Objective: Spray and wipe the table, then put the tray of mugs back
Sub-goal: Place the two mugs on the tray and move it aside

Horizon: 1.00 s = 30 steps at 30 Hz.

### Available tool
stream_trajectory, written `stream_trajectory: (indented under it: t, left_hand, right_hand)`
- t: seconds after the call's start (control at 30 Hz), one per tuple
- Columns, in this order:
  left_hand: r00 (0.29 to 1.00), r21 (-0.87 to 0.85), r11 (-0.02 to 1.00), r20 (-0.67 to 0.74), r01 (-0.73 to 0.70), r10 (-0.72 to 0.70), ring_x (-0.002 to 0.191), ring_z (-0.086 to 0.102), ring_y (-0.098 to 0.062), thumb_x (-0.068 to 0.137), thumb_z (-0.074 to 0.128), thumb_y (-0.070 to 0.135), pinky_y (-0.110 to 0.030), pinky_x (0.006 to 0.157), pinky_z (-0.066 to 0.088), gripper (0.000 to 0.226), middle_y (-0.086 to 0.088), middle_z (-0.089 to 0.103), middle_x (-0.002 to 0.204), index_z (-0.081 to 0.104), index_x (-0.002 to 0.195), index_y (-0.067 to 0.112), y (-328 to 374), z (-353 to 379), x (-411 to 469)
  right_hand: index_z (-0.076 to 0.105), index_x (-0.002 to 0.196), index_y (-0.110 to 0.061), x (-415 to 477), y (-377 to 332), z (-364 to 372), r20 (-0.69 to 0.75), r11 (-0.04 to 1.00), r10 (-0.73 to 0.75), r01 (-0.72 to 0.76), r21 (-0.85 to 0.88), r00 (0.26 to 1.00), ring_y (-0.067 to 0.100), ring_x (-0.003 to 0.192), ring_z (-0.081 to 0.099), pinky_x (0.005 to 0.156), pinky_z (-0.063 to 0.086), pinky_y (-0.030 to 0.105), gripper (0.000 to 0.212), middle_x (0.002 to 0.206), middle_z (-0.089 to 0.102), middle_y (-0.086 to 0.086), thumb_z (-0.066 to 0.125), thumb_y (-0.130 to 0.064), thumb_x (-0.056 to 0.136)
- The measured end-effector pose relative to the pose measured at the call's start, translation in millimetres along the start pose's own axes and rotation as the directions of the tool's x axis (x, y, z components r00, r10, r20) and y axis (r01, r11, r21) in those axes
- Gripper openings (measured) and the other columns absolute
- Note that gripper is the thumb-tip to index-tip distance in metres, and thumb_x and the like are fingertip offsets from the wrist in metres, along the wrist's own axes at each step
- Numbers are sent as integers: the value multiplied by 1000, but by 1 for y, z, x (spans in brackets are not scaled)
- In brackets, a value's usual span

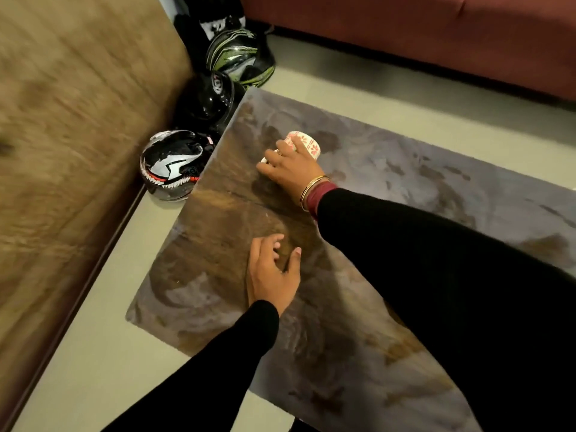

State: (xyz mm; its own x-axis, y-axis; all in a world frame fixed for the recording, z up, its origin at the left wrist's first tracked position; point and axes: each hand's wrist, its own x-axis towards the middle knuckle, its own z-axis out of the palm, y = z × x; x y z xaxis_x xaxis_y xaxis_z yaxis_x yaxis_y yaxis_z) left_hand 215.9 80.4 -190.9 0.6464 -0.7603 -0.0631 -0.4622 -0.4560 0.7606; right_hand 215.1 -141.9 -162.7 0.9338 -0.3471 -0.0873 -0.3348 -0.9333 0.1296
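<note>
Right hand [291,169] grips a white, red-patterned cloth [307,145] on the marbled brown-grey table [405,188]; left hand's [272,272] grip is open.

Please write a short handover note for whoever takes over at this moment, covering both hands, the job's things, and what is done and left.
Right hand: its grip is closed over a white cloth with a red pattern, pressed on the far left part of the table.
Left hand: open, empty, resting on the table nearer the person.
Tray of mugs and spray bottle: neither is in view.
Done: cannot tell how much has been sprayed or wiped; the marbled top shows no clear wet marks.
Left: finish wiping, then fetch the tray of mugs and put it back.
Note: three helmets sit on the floor by the table's far left corner.
</note>
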Motion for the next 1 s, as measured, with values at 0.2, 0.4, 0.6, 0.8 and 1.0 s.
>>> stream_trajectory:
  t: [0.2, 0.4, 0.6, 0.8, 1.0]
  left_hand:
    - [998, -54, 997, 26, -50, 52, 88, 56, -12, 80, 81, 34, -28, 84, 53, 48, 9, 46, 110, 59, 121, 23, 8, 7, 13]
    - [974, -68, 994, 204, -84, 96, 91, 56, -14, 87, 76, 36, -13, 79, 46, 44, 7, 47, 112, 57, 124, 24, 36, 38, -19]
    - [937, -31, 992, 324, -126, 129, 90, 57, -11, 89, 73, 38, -20, 77, 51, 45, 8, 54, 110, 58, 127, 22, 62, 72, -48]
    - [924, 48, 985, 356, -166, 139, 81, 65, -12, 87, 76, 34, -32, 76, 59, 33, 4, 65, 103, 67, 114, 17, 76, 96, -57]
    - [932, 89, 983, 341, -161, 122, 76, 66, -10, 88, 73, 30, -34, 74, 60, 22, 2, 69, 93, 72, 107, 18, 80, 107, -63]
  right_hand:
    - [45, 144, -12, -74, 17, -23, -69, 735, 429, -304, 606, 900, 38, 115, 58, 83, 53, 42, 90, 135, 58, 12, 80, -36, 65]
    - [56, 127, -19, -246, 24, -17, -5, 351, 825, -506, 788, 564, 24, 102, 66, 84, 53, 36, 83, 117, 68, -1, 91, -38, 55]
    - [56, 123, -22, -332, 10, -2, 77, 205, 906, -591, 780, 417, 17, 95, 66, 80, 52, 30, 83, 111, 69, -5, 94, -41, 53]
    - [55, 121, -22, -352, 0, 12, 102, 145, 915, -554, 820, 391, 10, 95, 62, 82, 46, 18, 82, 112, 67, -7, 96, -41, 53]
    - [53, 124, -21, -355, -3, 22, 118, 115, 904, -500, 858, 411, 11, 102, 61, 88, 50, 23, 83, 117, 64, -8, 96, -39, 55]
